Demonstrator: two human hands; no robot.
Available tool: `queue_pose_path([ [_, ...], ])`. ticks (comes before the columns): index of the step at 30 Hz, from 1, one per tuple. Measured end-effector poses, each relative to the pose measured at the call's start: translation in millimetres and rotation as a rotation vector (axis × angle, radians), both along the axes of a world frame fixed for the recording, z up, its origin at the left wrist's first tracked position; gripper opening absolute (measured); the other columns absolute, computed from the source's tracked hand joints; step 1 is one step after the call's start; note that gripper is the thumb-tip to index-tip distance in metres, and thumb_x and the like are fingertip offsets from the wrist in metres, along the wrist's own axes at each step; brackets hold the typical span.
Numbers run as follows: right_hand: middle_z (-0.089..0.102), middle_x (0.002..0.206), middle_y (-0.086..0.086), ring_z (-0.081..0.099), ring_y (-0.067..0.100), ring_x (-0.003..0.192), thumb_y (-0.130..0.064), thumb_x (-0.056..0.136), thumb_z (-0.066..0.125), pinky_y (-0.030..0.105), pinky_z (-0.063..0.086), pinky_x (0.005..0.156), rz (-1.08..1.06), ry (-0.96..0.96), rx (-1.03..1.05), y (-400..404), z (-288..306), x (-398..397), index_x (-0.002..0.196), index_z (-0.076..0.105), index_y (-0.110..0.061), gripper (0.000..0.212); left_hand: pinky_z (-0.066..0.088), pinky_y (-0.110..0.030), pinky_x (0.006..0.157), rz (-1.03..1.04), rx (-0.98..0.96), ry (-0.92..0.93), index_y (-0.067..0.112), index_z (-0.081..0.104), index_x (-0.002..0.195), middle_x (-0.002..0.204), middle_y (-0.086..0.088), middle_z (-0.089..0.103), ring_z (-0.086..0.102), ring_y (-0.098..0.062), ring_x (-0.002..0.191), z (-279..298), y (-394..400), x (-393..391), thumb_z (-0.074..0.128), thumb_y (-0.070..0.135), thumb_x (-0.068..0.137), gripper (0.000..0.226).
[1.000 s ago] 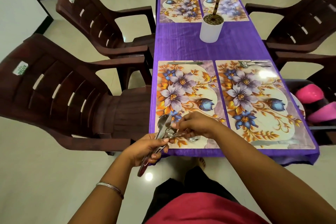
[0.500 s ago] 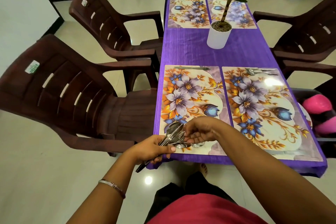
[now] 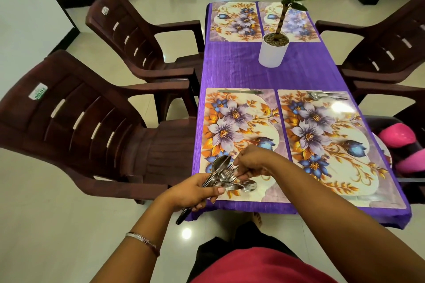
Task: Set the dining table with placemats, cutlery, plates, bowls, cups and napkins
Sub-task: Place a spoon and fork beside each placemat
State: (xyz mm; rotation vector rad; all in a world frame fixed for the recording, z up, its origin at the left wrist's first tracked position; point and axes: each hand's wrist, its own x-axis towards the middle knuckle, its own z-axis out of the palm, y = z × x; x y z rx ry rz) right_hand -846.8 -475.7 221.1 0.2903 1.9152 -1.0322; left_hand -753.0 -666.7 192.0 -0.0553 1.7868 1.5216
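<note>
A cutlery bundle (image 3: 218, 176) is gripped in the left hand (image 3: 193, 193); one piece is pinched by right hand (image 3: 251, 163) fingers. Gravel's seen in the white plant pot (image 3: 272, 54).

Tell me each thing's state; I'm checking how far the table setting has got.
left hand: grips the cutlery bundle
right hand: pinches a piece in the bundle
near left placemat: flat, a knife at its far edge
near right placemat: flat, cutlery at its far edge
potted plant: upright
</note>
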Motion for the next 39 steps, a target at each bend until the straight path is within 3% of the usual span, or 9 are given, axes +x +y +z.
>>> queue_pose_path([
  [3, 0.067, 0.086, 0.019, 0.067, 0.026, 0.080, 0.012, 0.082, 0.062, 0.033, 0.055, 0.083, -0.023, -0.002, -0.073, 4.0, 6.3, -1.7, 0.107, 0.061, 0.010, 0.025, 0.035, -0.020, 0.038, -0.009, 0.016, 0.015, 0.013, 0.054, 0.086, 0.066, 0.003, 0.056, 0.039, -0.009, 0.043, 5.3, -4.8, -1.3, 0.062, 0.028, 0.094, 0.019],
  [8, 0.067, 0.081, 0.013, 0.065, 0.016, 0.066, 0.002, 0.083, 0.067, 0.023, 0.058, 0.061, -0.084, 0.091, -0.195, 15.4, 10.0, -3.6, 0.096, 0.067, 0.002, 0.013, 0.036, -0.020, 0.039, 0.027, 0.102, -0.012, 0.014, 0.058, 0.086, 0.068, 0.002, 0.058, 0.040, -0.009, 0.044, 9.8, -17.0, 0.4, 0.061, 0.030, 0.094, 0.018],
  [15, 0.066, 0.095, 0.020, 0.068, 0.021, 0.074, 0.011, 0.089, 0.052, 0.030, 0.060, 0.071, 0.064, 0.125, -0.156, 8.0, 14.6, 1.4, 0.104, 0.064, -0.001, 0.022, 0.031, -0.020, 0.037, 0.019, 0.071, -0.020, 0.009, 0.058, 0.100, 0.070, -0.008, 0.065, 0.040, -0.010, 0.039, 8.8, -21.5, 4.0, 0.049, 0.021, 0.102, 0.015],
  [22, 0.069, 0.087, 0.015, 0.068, 0.019, 0.072, 0.003, 0.083, 0.067, 0.026, 0.060, 0.066, 0.013, 0.065, -0.273, 3.6, 12.8, 6.8, 0.115, 0.058, 0.004, 0.034, 0.024, -0.020, 0.037, 0.116, 0.129, -0.016, 0.002, 0.057, 0.102, 0.070, -0.014, 0.068, 0.036, -0.010, 0.036, 5.4, -23.2, 7.6, 0.046, 0.029, 0.102, 0.030],
  [26, 0.060, 0.106, -0.001, 0.058, 0.015, 0.096, -0.020, 0.075, 0.080, 0.031, 0.050, 0.081, 0.304, 0.535, 0.020, -3.3, 11.2, 7.5, 0.111, 0.066, -0.013, 0.040, 0.022, -0.019, 0.037, 0.110, 0.088, -0.021, 0.003, 0.056, 0.101, 0.064, -0.012, 0.065, 0.034, -0.010, 0.034, 5.6, -22.8, 5.9, 0.044, 0.029, 0.103, 0.028],
  [28, 0.059, 0.105, -0.006, 0.055, 0.012, 0.099, -0.026, 0.073, 0.082, 0.028, 0.046, 0.084, 0.426, 0.650, 0.015, -10.7, 17.1, 11.5, 0.102, 0.071, -0.018, 0.032, 0.023, -0.020, 0.037, 0.097, 0.081, -0.016, -0.002, 0.055, 0.106, 0.064, -0.011, 0.065, 0.035, -0.010, 0.035, 5.5, -22.8, 4.5, 0.045, 0.029, 0.102, 0.033],
  [31, 0.068, 0.098, 0.001, 0.061, 0.018, 0.094, -0.028, 0.072, 0.082, 0.036, 0.050, 0.083, 0.487, 0.584, -0.069, -15.9, 18.2, 13.5, 0.086, 0.072, -0.016, 0.021, 0.025, -0.022, 0.039, 0.069, 0.071, 0.010, -0.008, 0.053, 0.108, 0.067, -0.012, 0.064, 0.036, -0.011, 0.038, 4.4, -24.4, 2.5, 0.048, 0.031, 0.100, 0.041],
  [35, 0.068, 0.089, 0.008, 0.062, 0.020, 0.088, -0.024, 0.078, 0.077, 0.040, 0.050, 0.088, 0.341, 0.350, -0.253, -11.6, 14.7, 8.4, 0.071, 0.070, -0.017, 0.012, 0.027, -0.022, 0.038, 0.052, 0.102, 0.029, 0.009, 0.059, 0.095, 0.069, -0.012, 0.065, 0.037, -0.011, 0.039, 5.6, -27.7, 2.7, 0.051, 0.029, 0.100, 0.022],
  [39, 0.068, 0.093, 0.009, 0.062, 0.016, 0.090, -0.006, 0.085, 0.066, 0.025, 0.047, 0.081, 0.160, 0.303, -0.386, -0.9, 21.6, -4.1, 0.082, 0.066, -0.009, 0.004, 0.029, -0.020, 0.038, 0.044, 0.103, 0.007, 0.001, 0.058, 0.103, 0.074, -0.015, 0.064, 0.037, -0.011, 0.039, 3.5, -34.5, 3.6, 0.051, 0.025, 0.100, 0.024],
])
